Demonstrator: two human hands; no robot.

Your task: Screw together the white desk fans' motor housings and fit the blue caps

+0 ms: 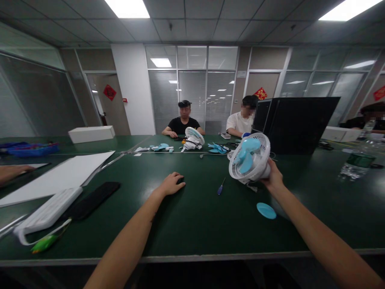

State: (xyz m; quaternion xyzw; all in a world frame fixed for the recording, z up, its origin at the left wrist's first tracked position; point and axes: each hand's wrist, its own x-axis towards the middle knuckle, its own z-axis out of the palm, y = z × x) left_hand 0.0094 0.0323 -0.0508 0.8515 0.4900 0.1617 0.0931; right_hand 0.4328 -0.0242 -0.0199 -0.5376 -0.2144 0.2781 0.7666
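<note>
Held over the right part of the dark green tabletop: a round white plastic fan with light-blue blades, tilted, blade side turned left and toward the near edge, axis slanting back to the right hand, by far the nearer one. Right hand closed around the rear housing, fingertips hidden; cannot tell about any contact between fan and tabletop. Well to the left of the fan, the left hand, palm down, fingers loosely bent over a small black rounded object; cannot tell whether gripped or merely covered. Between the hands, a slim blue-handled screwdriver, tip pointing far. On the near side of the fan, a flat light-blue plastic disc. Far off, a second white fan; far right, a large black box.
</note>
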